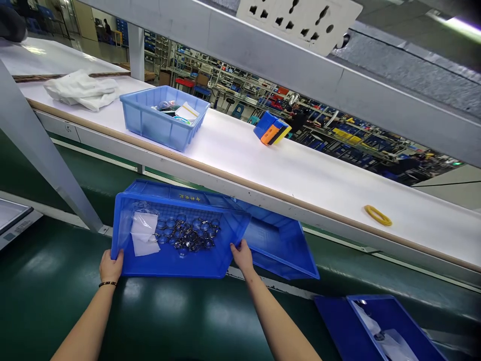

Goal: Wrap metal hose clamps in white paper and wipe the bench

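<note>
A blue plastic crate (169, 265) is tilted towards me, held between both hands over the green surface. My left hand (111, 266) grips its left end near the front corner, fingers partly hidden behind the wall. At the right end, my right hand (242, 255) is closed on the rim. Inside lie several shiny metal rings or clamps (191, 233) in a heap, with white paper slips (145, 233) and clear plastic at the left. Behind and right of it, partly covered, sits a second blue crate (285, 240).
A white shelf (240, 158) runs above, carrying a light-blue bin (158, 120), a white cloth (82, 90), a small blue-orange box (271, 129) and a yellow ring (378, 215). Another blue crate (404, 313) stands lower right. A metal post (48, 140) rises at left; a power strip (300, 22) hangs overhead.
</note>
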Tool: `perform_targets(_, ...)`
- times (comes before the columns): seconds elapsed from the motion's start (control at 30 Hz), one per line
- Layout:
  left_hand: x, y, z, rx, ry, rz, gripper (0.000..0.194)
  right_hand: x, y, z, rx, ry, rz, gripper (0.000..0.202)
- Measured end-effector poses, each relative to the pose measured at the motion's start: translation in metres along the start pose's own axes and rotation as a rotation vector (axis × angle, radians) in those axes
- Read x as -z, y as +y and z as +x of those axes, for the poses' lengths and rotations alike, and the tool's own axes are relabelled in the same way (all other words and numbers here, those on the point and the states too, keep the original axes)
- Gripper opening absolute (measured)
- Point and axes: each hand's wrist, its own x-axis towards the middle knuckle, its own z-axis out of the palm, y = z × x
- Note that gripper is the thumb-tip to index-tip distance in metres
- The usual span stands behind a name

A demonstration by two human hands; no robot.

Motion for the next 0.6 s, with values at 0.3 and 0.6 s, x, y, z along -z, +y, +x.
perform_targets(0.3, 0.000, -0.008, 0.026, 0.089, -0.153, -0.110, 0.036, -0.016, 0.030, -0.040, -0.137, -0.081, 0.250, 0.056)
perform_targets(0.6, -0.001, -0.014, 0.020, 0.142, -0.137, -0.169, 0.044, -0.014, 0.035, -0.061, -0.129, -0.079, 0.196, 0.052)
